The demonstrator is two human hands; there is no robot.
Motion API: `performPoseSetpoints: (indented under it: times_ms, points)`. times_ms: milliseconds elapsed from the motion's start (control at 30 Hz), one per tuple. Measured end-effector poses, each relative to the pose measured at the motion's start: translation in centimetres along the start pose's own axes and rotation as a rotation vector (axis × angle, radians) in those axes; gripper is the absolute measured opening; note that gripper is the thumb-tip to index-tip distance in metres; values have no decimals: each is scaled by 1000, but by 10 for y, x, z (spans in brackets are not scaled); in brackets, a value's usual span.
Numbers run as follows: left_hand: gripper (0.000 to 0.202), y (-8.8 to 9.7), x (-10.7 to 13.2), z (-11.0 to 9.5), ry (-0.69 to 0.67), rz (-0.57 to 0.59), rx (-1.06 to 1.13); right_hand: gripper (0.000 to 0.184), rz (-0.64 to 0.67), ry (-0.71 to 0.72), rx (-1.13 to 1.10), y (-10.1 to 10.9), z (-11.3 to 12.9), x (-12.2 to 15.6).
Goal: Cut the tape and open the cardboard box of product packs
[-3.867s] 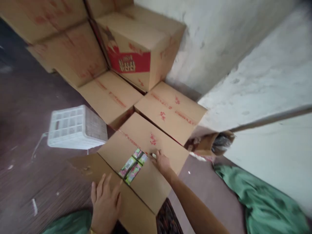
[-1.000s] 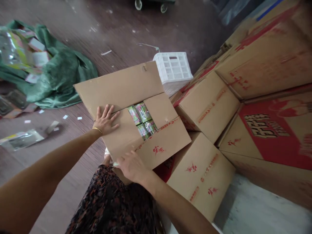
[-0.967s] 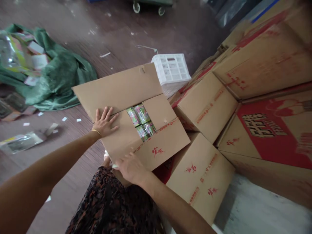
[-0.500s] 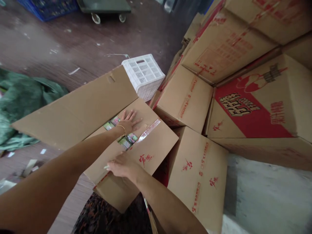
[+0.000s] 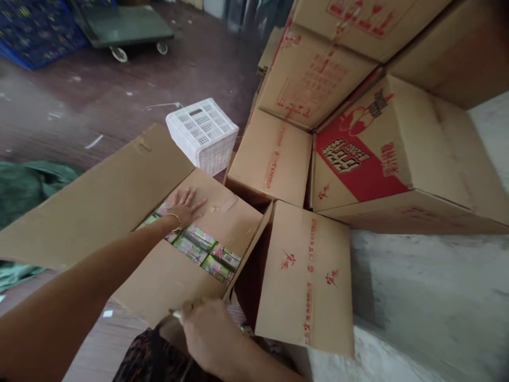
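Observation:
An open cardboard box (image 5: pixel 175 278) lies before me with a long flap (image 5: pixel 99 196) folded out to the left. My left hand (image 5: pixel 185 208) rests flat, fingers spread, on the box's far inner flap (image 5: pixel 225 209). Small colourful packs (image 5: pixel 201 246), green and pink, show in rows in the gap between the inner flaps. My right hand (image 5: pixel 210 329) is closed at the near edge of the box. A small pale object (image 5: pixel 175 313) sticks out of its fingers; what it is I cannot make out. The near-side outer flap is mostly hidden behind that hand.
Closed printed cartons (image 5: pixel 304 276) stand on the right, with a red-marked carton (image 5: pixel 361 154) and more stacked behind. A white plastic basket (image 5: pixel 204 132) sits beyond the box. Farther back are a flat trolley (image 5: pixel 127 26), a blue crate (image 5: pixel 40 32) and green cloth (image 5: pixel 32 185).
The taped outer flap on the near right has come up off the box, baring more packs. My right hand has moved toward me. My left hand stays on the inner flap; the view has shifted.

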State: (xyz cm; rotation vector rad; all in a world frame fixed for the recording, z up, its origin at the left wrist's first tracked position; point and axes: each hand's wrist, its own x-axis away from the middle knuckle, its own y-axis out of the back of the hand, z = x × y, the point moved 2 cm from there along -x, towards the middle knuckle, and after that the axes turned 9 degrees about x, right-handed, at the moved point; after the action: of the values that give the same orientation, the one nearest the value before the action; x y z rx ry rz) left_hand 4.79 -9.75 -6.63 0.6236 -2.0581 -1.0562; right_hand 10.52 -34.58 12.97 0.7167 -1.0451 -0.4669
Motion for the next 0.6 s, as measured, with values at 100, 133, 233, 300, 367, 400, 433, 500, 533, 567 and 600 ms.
performPoseSetpoints:
  times_ms: [100,133,233,300,367,400,433,500,533,567,600]
  points:
    - [56,-3,35,-28,15,14,12,25,49,-243,-78,-16,-8,14]
    - [54,-8,55,-40,-8,9,20,26,48,-323,-104,-25,-13,23]
    - [43,-29,119,-76,-123,60,45,29,42,-497,-166,-53,-33,59]
    - [37,-37,149,-98,-160,143,59,31,26,-547,-155,-68,-51,80]
    - [39,-31,162,-116,-112,184,68,33,-27,-573,-90,-79,-73,93]
    - [46,-23,167,-122,-55,192,75,35,-71,-589,-51,-85,-84,97]
    - [54,-14,172,-126,14,207,79,35,-126,-608,-15,-91,-94,100]
    - [62,6,197,-129,161,251,63,35,-260,-669,43,-107,-113,104]
    - [60,14,219,-128,211,267,45,35,-332,-705,61,-115,-121,106]
    - [54,18,246,-125,246,264,20,35,-407,-742,69,-125,-128,109]
    - [46,20,278,-121,272,234,-7,37,-486,-784,66,-133,-134,111]
